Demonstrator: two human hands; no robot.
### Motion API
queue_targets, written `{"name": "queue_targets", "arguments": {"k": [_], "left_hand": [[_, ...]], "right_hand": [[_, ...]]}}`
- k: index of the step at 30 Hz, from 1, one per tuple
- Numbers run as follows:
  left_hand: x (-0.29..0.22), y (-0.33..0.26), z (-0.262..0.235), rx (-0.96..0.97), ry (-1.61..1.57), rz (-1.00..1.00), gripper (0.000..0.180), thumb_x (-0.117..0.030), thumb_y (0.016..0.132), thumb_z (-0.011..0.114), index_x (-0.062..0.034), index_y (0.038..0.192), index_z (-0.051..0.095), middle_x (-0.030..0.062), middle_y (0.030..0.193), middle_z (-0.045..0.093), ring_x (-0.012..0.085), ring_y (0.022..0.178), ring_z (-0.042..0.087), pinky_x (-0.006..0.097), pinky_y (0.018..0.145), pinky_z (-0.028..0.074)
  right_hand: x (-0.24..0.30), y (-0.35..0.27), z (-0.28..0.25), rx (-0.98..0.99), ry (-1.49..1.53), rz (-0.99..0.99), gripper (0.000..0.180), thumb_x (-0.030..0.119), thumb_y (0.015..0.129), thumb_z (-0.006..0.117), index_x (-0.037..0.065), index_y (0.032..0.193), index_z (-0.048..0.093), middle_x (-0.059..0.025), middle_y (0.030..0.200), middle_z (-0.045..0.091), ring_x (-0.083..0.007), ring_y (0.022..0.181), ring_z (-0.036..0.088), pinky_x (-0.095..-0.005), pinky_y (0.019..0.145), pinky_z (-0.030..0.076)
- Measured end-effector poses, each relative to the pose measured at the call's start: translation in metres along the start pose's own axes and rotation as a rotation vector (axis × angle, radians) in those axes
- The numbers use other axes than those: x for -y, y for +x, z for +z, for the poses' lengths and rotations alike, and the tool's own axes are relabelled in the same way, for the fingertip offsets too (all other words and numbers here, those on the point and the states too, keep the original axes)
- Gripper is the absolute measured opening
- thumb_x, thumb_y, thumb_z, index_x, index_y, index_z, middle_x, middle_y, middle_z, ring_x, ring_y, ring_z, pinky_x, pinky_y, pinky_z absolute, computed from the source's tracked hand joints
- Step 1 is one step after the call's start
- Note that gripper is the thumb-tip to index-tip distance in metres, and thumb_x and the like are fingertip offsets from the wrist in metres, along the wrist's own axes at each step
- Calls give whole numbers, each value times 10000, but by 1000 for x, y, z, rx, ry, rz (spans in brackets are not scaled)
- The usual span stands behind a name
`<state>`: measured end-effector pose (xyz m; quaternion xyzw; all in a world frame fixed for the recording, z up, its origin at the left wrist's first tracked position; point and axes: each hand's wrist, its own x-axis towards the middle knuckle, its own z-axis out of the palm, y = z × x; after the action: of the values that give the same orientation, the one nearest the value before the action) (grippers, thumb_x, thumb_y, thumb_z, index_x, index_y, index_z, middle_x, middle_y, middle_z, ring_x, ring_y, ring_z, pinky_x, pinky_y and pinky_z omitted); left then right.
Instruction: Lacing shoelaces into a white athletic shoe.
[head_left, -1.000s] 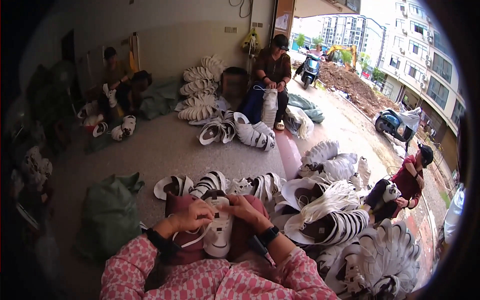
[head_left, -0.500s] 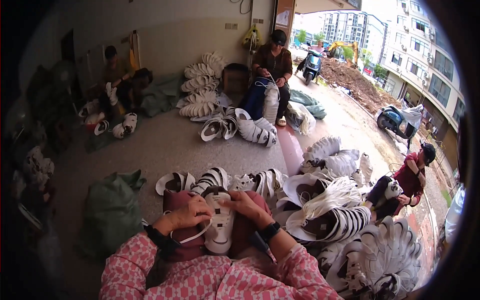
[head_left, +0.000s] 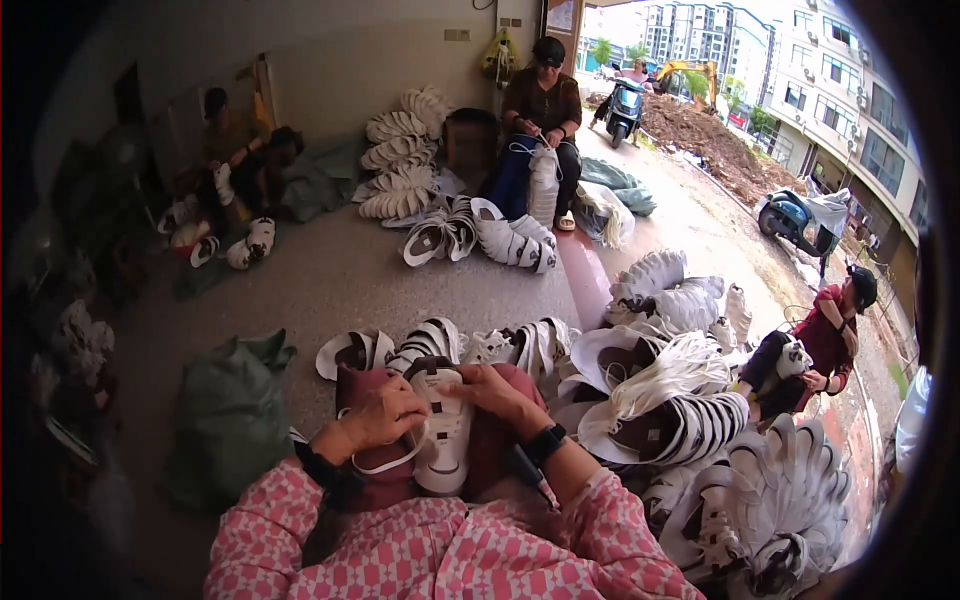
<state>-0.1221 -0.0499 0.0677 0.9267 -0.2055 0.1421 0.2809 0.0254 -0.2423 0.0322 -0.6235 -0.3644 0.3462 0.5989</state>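
Observation:
A white shoe upper [head_left: 442,445] with a dark collar lies lengthwise on my lap, toe toward me. My left hand [head_left: 385,412] is at its left edge, fingers pinched on a white shoelace [head_left: 388,466] that hangs in a loop beside the upper. The lace's tip is hidden by my fingers. From the right, my right hand [head_left: 495,393] grips the upper near its collar, thumb laid over the tongue area.
Fanned stacks of white shoe uppers [head_left: 690,430] crowd my right, with a bundle of white laces [head_left: 675,375] on top. More uppers [head_left: 430,345] lie beyond my knees. A green sack [head_left: 230,420] stands left. Other people [head_left: 540,110] sit working farther off.
The whole view has shifted slightly. The lace loop beside the upper now bows in a rounder curve, its end nearer the eyelet edge. My right hand keeps its hold.

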Motion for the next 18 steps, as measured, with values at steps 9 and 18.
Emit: {"name": "queue_targets", "arguments": {"k": [9, 18], "left_hand": [[-19, -5, 4, 15, 204, -48, 138, -163, 794, 691, -110, 921, 682, 99, 834, 593, 272, 859, 602, 367, 739, 509], [-8, 7, 6, -156, 117, -50, 103, -142, 792, 696, -54, 836, 669, 95, 837, 586, 272, 825, 594, 348, 733, 471]], "right_hand": [[-15, 3, 4, 22, -76, -39, 287, 137, 905, 657, -17, 1144, 623, -3, 978, 670, -60, 856, 586, -230, 744, 485], [-4, 1, -1, 20, 114, -19, 264, 147, 915, 644, -20, 1119, 635, 21, 946, 658, -50, 833, 585, -226, 720, 493]]}}
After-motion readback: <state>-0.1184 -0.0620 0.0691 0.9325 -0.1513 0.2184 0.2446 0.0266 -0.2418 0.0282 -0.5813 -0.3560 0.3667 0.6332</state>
